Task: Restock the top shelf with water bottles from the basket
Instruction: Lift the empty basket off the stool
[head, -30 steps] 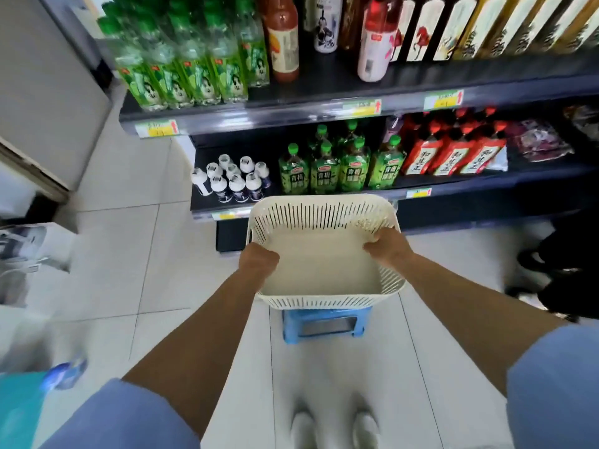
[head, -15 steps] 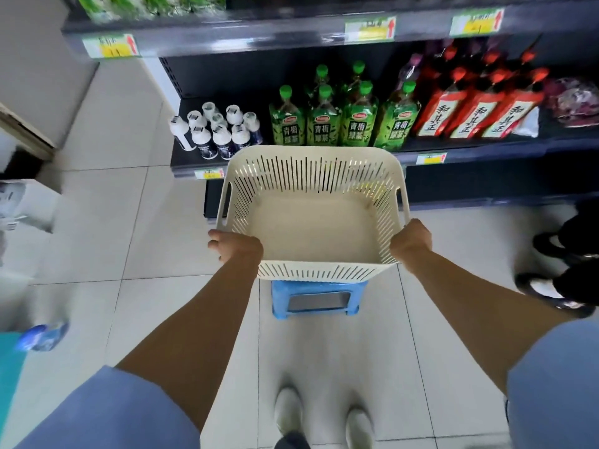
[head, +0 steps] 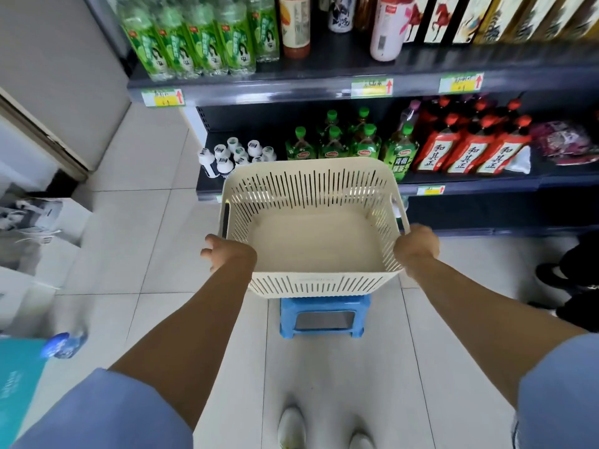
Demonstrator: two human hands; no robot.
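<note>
Holding the empty basket (head: 311, 189) mid-frame over the stool (head: 322, 319), right hand (head: 416, 246) gripping its rim, left hand (head: 227, 254) at its corner, grip unclear; bottles (head: 194, 37) seemingly shelved upper left, so next setting it down.

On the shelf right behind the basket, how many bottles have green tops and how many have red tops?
Green-topped bottles: 6
Red-topped bottles: 6
Total: 12 in plain view
</note>
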